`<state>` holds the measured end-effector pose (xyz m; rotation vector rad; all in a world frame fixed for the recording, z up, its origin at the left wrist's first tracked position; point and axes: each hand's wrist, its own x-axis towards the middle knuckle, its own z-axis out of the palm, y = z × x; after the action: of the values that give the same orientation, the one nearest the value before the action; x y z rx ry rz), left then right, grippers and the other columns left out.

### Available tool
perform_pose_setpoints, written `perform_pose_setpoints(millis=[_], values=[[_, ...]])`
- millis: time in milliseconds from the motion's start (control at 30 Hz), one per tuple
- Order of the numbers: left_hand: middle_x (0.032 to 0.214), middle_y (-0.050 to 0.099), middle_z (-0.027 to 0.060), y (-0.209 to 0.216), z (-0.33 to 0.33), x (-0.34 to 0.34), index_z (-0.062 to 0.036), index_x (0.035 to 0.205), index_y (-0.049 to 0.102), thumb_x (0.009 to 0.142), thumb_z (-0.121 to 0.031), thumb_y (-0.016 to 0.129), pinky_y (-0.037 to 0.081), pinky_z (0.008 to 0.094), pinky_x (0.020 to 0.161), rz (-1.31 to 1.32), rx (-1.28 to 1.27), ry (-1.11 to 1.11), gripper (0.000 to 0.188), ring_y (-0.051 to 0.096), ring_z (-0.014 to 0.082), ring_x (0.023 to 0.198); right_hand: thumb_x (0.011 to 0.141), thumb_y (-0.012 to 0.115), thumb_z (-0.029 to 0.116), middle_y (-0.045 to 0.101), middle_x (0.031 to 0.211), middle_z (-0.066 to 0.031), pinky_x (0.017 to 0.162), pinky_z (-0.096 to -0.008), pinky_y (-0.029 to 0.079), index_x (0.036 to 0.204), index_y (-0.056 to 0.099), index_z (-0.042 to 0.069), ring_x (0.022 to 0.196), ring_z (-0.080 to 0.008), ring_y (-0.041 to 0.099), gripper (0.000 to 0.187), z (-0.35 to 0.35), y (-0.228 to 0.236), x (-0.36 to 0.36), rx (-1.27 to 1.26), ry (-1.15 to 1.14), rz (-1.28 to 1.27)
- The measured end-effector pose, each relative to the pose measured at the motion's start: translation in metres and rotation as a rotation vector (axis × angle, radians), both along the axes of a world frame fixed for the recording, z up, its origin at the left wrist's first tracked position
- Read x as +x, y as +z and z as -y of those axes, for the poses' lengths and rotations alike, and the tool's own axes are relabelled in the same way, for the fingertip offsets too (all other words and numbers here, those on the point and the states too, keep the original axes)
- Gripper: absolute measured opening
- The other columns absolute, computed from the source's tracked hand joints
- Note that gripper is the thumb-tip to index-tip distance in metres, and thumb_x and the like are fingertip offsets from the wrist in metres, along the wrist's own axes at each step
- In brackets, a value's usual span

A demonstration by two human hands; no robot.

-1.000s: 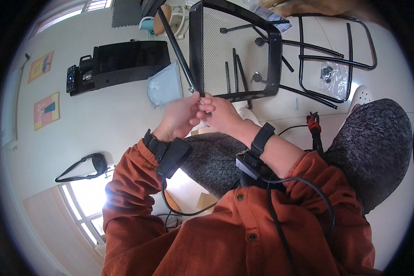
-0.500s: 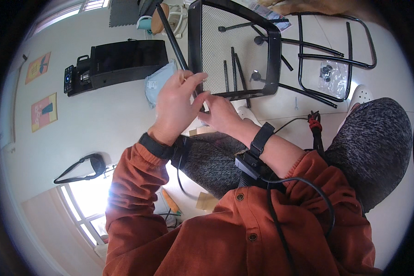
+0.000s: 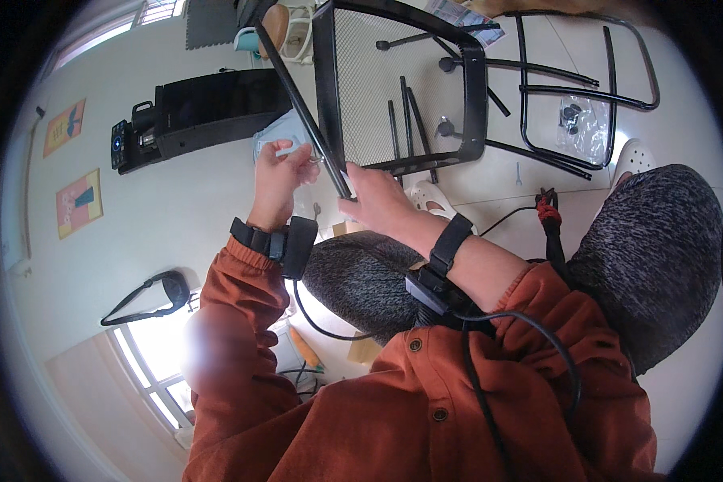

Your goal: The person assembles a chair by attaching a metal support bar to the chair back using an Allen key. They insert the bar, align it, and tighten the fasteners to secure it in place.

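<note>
A black tube slants along the left side of a black-framed mesh panel. My right hand is closed around the tube's lower end, by the panel's near left corner. Its fingertips are partly hidden. To the left of the tube, my left hand is raised with thumb and forefinger pinched on a small shiny metal piece. That piece is too small for me to name its kind.
Beyond the panel lie a bent black tube frame, several loose black tubes, a clear plastic bag of dark parts and a small wrench. A pale blue packet and a black screen are at left. A cable hangs from my left wrist.
My left hand has come away from the tube joint toward the left, with the small metal piece now showing in its fingers. My right hand stays at the tube, which has shifted slightly left.
</note>
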<state>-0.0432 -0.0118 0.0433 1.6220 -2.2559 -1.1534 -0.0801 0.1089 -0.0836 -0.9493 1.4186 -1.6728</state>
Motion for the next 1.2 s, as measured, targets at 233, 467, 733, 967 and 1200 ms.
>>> perform_pose_setpoints(millis=[233,467,733,967,1200], values=[[0.082,0.060,0.0090,-0.010,0.009,0.024,-0.0023,0.091,0.055,0.092,-0.011,0.046,0.049,0.0198,0.054,-0.198,0.260,0.361,0.013,0.057,0.0135,0.063,0.071,0.066,0.021,0.062,0.077,-0.0203,0.073,-0.0437,0.049,0.091,0.051,-0.002,0.078,-0.0372,0.062,0.034,0.000,0.000,0.004,0.027,0.064,-0.037],[0.092,0.056,0.0139,0.005,-0.015,0.020,-0.0041,0.099,0.061,0.084,-0.007,0.056,0.047,0.0353,0.071,0.540,-1.070,-1.057,0.016,0.056,0.0298,0.084,0.070,0.067,0.020,0.063,0.075,-0.0180,0.069,-0.0422,0.051,0.089,0.053,-0.001,0.074,-0.0346,0.063,0.031,0.002,0.000,0.006,0.029,0.004,-0.048],[0.078,0.059,0.0112,0.006,-0.011,0.008,-0.0005,0.086,0.061,0.087,-0.005,0.055,0.047,0.0295,0.063,0.628,-0.820,-0.847,0.008,0.059,0.0206,0.069,0.067,0.066,0.017,0.063,0.069,-0.0189,0.066,-0.0410,0.051,0.085,0.055,-0.001,0.069,-0.0338,0.064,0.027,0.007,-0.002,0.015,0.000,-0.061,0.000],[0.080,0.061,0.0103,0.006,-0.013,0.010,0.0000,0.089,0.061,0.083,-0.003,0.060,0.050,0.0267,0.063,0.508,-0.807,-1.015,0.007,0.061,0.0195,0.070,0.071,0.066,0.021,0.062,0.074,-0.0184,0.067,-0.0427,0.049,0.105,0.049,-0.004,0.074,-0.0345,0.062,0.046,0.008,0.001,0.011,0.018,0.041,-0.033],[0.081,0.063,0.0050,-0.002,-0.010,0.024,0.0023,0.091,0.062,0.087,-0.007,0.059,0.049,0.0243,0.065,0.407,-0.549,-0.619,0.011,0.057,0.0093,0.071,0.066,0.066,0.015,0.063,0.079,-0.0187,0.068,-0.0419,0.050,0.122,0.036,-0.001,0.078,-0.0359,0.062,0.066,0.005,0.002,-0.001,0.012,0.123,0.207]])
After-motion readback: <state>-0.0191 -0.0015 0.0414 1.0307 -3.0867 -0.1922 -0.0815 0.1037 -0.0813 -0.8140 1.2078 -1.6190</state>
